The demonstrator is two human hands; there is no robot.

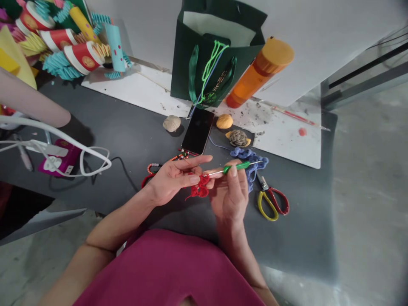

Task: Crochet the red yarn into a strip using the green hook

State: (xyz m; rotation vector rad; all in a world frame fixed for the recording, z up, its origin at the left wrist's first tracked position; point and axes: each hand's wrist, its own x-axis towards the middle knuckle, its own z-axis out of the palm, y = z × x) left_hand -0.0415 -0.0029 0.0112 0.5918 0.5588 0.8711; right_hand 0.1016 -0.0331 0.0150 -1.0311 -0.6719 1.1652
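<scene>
Between thumb and fingers, my left hand (174, 178) pinches a small piece of red crochet work (200, 187), its index finger stretched out above. My right hand (232, 191) grips a crochet hook (236, 167) by its green handle. The hook's thin metal shaft points left and its tip meets the red yarn; whether it sits inside a loop I cannot make out. Just beyond my right hand lies a blue crocheted strip (253, 165). Scissors (270, 199) with one yellow and one red handle rest on the table to its right.
A phone (198, 131) lies ahead of my hands, between small yarn-like balls. Behind it stand a dark green paper bag (213, 55) and an orange bottle (255, 78). White cables (95, 155) and paper crafts (84, 57) occupy the left. The grey table (306, 229) ends at the right.
</scene>
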